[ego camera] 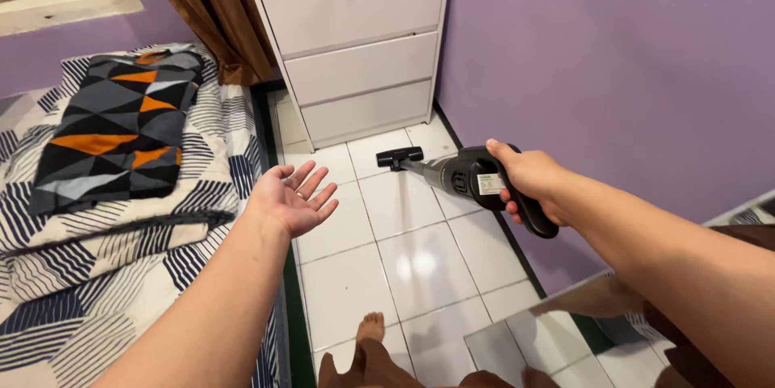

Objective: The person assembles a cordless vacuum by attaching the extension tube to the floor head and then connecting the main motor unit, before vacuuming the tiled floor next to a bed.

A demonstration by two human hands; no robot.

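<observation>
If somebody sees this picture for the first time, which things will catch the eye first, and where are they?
First, the right hand at centre right, gripping a black handheld vacuum whose brush head rests on the white tiled floor before a white drawer unit. Next, the empty left hand, open palm up beside the striped bed, where an orange-and-grey triangle-patterned pillow lies.

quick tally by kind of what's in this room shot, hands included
hands: 2, left hand open and empty, right hand gripping the vacuum
handheld vacuum cleaner: 1
white drawer unit: 1
patterned pillow: 1
striped bed: 1
brown curtain: 1
total: 7
</observation>
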